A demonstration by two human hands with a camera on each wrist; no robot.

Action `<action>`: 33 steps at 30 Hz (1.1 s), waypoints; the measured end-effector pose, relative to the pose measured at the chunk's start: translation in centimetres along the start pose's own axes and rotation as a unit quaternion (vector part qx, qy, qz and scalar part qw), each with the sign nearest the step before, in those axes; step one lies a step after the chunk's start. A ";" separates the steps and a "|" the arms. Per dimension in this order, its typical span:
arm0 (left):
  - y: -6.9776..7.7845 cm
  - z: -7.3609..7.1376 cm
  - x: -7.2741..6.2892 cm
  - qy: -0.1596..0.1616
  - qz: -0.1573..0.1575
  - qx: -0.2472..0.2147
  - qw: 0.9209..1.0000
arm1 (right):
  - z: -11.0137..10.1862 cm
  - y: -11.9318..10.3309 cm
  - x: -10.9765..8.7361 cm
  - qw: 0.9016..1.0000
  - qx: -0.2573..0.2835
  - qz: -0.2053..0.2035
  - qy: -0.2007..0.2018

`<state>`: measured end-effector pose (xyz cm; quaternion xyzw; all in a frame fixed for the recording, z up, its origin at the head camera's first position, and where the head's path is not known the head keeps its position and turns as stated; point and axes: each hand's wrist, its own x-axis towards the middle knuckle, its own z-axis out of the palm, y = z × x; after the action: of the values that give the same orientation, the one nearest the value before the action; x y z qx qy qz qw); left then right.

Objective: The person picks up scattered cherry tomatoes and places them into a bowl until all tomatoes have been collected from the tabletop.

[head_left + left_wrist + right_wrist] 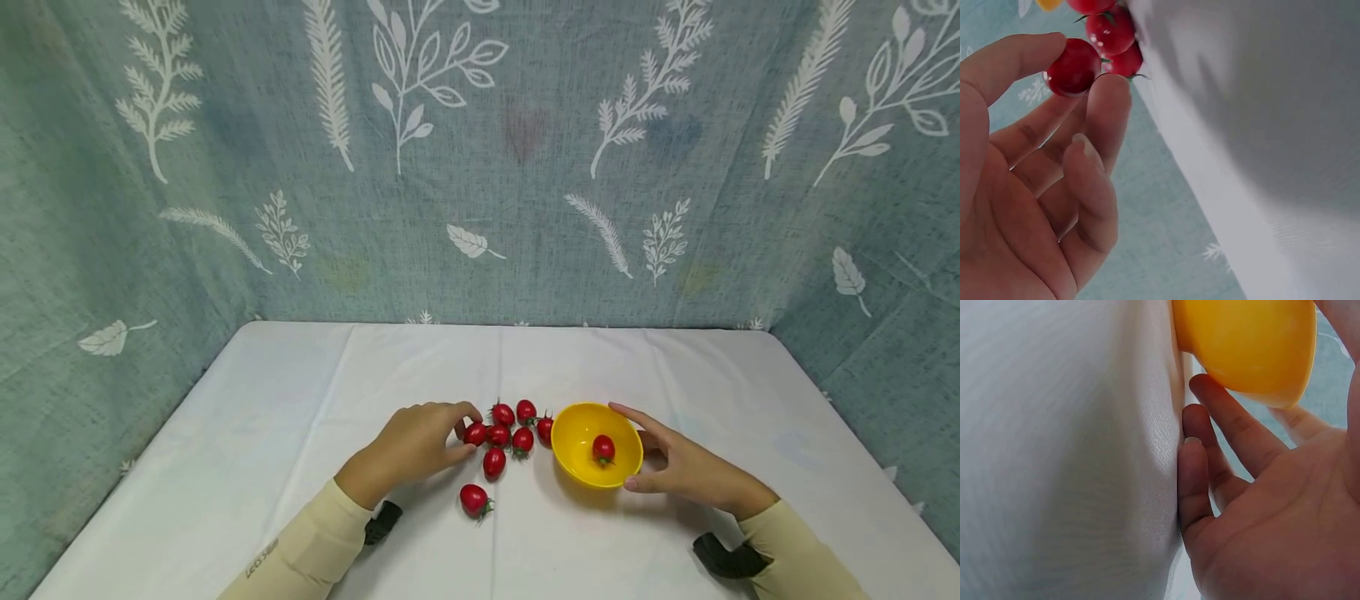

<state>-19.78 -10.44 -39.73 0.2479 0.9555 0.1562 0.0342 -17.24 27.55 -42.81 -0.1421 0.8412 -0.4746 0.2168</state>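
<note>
In the head view my left hand (420, 442) is at the left end of a cluster of red cherry tomatoes. Its thumb and fingertips pinch one cherry tomato (1073, 67), seen close up in the left wrist view. A yellow bowl (572, 467) stands upright right of the cluster, with a single cherry tomato (603, 448) inside. My right hand (686, 471) holds the bowl from its right side, index finger at the far rim and thumb at the near rim. In the right wrist view the other fingers lie low beside the bowl's wall (1247, 344).
Several more cherry tomatoes with green stems, such as one (522, 442) near the bowl, lie close together between the hands. One tomato (474, 501) lies apart, nearer me. A white cloth (300, 392) covers the table, and a patterned green-blue curtain (480, 208) hangs behind and at the sides.
</note>
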 end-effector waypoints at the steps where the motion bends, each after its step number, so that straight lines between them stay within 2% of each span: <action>1: 0.1 -0.1 0.0 0.003 0.001 -0.002 1.000 | 0.0 0.0 0.0 1.000 0.000 0.001 0.000; 6: 0.9 -0.9 0.3 0.019 0.011 -0.004 1.000 | 0.0 0.0 0.0 1.000 -0.005 0.001 0.000; 17: 3.8 -2.1 1.5 0.020 0.050 0.001 0.999 | 0.0 0.0 0.0 1.000 -0.005 0.006 -0.001; 33: 8.8 -1.2 4.1 0.009 0.133 0.013 0.991 | 0.1 0.1 0.0 1.000 -0.001 -0.006 -0.009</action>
<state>-19.42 -1.49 -35.80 0.3721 0.9161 0.1496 0.0014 -17.16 27.54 -42.93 -0.1517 0.8388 -0.4736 0.2216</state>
